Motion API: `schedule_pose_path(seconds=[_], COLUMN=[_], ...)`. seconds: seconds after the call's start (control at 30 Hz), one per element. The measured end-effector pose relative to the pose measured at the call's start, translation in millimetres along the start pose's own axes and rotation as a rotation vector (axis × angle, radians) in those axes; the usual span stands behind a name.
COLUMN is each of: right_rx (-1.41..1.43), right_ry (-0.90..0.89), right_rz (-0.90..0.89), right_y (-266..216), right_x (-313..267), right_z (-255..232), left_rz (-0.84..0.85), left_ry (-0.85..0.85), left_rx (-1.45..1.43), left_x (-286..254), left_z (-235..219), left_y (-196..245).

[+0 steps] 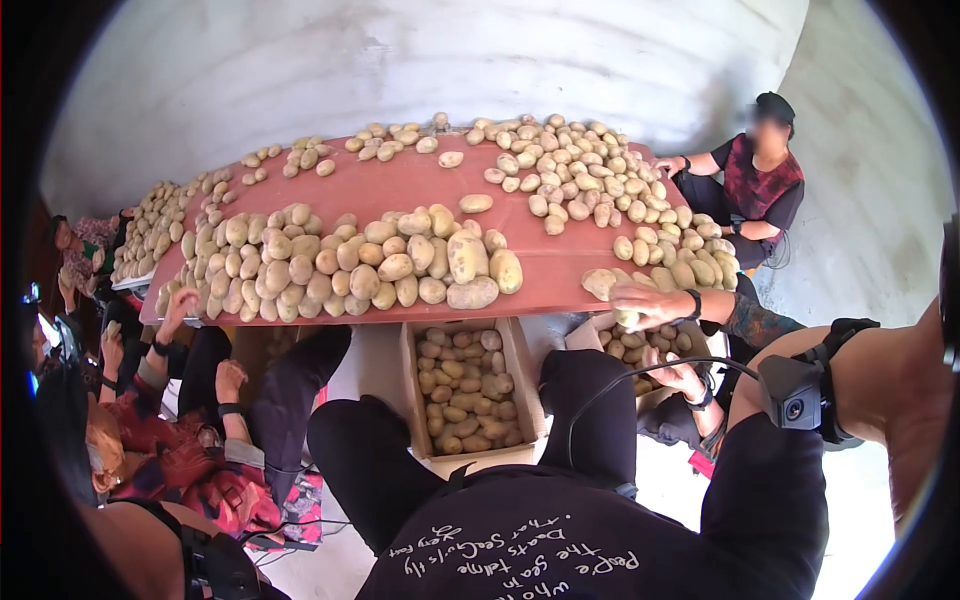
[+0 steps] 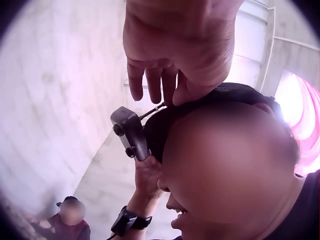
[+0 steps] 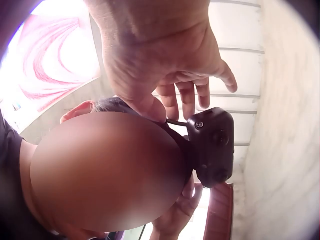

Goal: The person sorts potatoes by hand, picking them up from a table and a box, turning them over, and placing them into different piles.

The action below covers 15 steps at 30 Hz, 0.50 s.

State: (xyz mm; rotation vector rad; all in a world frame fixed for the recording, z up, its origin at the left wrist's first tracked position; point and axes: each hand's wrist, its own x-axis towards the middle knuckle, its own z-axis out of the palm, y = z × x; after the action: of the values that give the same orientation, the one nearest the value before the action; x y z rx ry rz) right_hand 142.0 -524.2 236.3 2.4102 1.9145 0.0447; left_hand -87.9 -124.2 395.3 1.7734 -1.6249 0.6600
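Both my hands are raised to my head, outside the head view. My left hand [image 2: 180, 55] reaches over the dark headband [image 2: 162, 127] with its fingers fairly straight, thumb tip right at the band. In front of the forehead sits the black head camera [image 2: 129, 131] with a short cable. On its other side, my right hand [image 2: 148, 175] is partly hidden behind it. From the right wrist, that right hand [image 3: 165, 75] shows with fingers spread loosely above the head camera [image 3: 212, 145], thumb beside its cable.
Potatoes [image 1: 340, 265] lie heaped along a red table [image 1: 400, 190]. Below its front edge, a cardboard box [image 1: 530, 400] of potatoes stands between my knees. People sit at both sides; one hand [image 1: 650, 303] on the right holds a potato over another box [image 1: 625, 345].
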Motion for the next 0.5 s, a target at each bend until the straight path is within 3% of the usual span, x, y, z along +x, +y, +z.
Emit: schedule_pose_path(seconds=[0.23, 0.3, 0.37, 0.5], right_rx=[-0.105, -0.147, -0.095, -0.005], right_ry=[-0.029, 0.014, -0.020, 0.040], right_rz=[-0.094, -0.160, -0.085, 0.027], right_y=[90, 102, 93, 27], right_x=[-30, -34, -34, -13], right_z=[145, 166, 147, 36], left_rz=[-0.010, -0.010, -0.010, -0.012], left_ry=[-0.004, 0.007, 0.001, 0.001], left_rx=[0.000, -0.005, 0.002, -0.002], left_x=[0, 1, 2, 3], left_z=[-1, -2, -2, -2], left_y=[8, 10, 10, 9])
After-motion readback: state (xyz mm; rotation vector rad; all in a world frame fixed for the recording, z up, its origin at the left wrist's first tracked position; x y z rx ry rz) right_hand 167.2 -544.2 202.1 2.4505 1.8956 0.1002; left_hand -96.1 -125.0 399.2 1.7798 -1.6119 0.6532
